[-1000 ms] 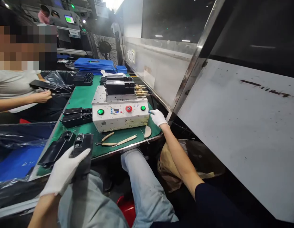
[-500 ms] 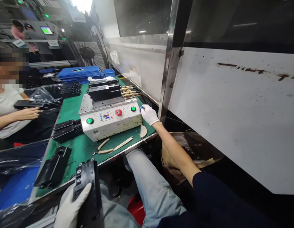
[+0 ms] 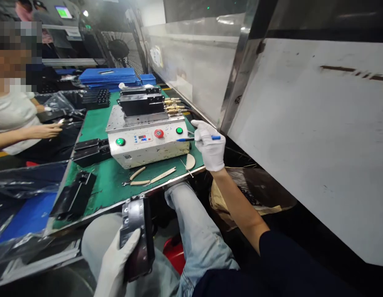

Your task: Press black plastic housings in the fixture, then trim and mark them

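Note:
My gloved left hand [image 3: 118, 253] is closed around a black plastic housing [image 3: 138, 237], which it holds upright over my lap, below the table edge. Between the gloved fingers of my right hand [image 3: 210, 146] lies a blue pen [image 3: 215, 137], its tip pointing left toward the front of the white machine box [image 3: 148, 152]. That box has green buttons, a red button and a small display. On top of it sits another black housing [image 3: 142, 106], with brass fittings [image 3: 174, 106] and hoses at its right side.
Nippers [image 3: 138, 182], a pale strip [image 3: 163, 175] and a half-round piece [image 3: 190, 161] lie on the green mat near the edge. More black housings [image 3: 74, 194] rest at the left. A co-worker's hand [image 3: 47, 130] is beyond them. A metal post [image 3: 237, 82] and white panel stand right.
My right hand has drawn back from beside the machine, and the blue pen now shows across its fingers. The black housing in my left hand appears farther right; the camera view has shifted too.

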`<state>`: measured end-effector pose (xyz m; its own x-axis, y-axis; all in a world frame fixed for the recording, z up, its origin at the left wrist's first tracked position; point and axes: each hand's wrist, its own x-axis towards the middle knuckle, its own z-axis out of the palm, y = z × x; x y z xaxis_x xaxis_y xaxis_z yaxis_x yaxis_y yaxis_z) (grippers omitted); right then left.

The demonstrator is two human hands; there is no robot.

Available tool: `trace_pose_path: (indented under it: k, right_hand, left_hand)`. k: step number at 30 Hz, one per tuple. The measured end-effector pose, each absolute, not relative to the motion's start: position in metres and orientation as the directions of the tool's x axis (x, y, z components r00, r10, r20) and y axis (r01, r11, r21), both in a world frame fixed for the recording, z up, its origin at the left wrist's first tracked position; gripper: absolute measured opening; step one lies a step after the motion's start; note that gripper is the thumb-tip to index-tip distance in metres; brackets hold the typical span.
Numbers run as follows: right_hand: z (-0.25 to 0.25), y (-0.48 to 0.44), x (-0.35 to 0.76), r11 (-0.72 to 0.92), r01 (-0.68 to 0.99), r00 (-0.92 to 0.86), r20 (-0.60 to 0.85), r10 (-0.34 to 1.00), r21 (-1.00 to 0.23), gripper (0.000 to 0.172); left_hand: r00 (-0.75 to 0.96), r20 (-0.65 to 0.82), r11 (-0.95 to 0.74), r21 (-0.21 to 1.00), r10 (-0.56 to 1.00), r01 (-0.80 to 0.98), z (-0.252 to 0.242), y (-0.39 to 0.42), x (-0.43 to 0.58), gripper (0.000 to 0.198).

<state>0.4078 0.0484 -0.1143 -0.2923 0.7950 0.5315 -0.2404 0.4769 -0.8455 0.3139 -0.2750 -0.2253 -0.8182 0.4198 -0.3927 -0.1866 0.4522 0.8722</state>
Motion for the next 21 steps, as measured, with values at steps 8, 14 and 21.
trace_pose_path:
  k: [8,14,21]
  right_hand:
    - [-0.115,-0.02,0.438,0.027,-0.098,-0.779,0.093,0.621,-0.995,0.084]
    - [-0.116,-0.048,0.435,0.089,0.087,-0.866,-0.031,0.498,-0.992,0.057]
    - [-0.127,-0.058,0.425,0.25,0.067,-0.817,0.091,0.57,-0.966,0.05]
  left_hand:
    - [-0.736,-0.429,0.371,0.893,0.524,-0.256,-0.193,-0.276,0.349,0.086]
    - [-0.744,-0.404,0.448,0.88,0.532,-0.158,-0.195,-0.292,0.359,0.086]
    - [-0.757,-0.425,0.517,0.845,0.496,-0.136,-0.197,-0.295,0.363,0.084]
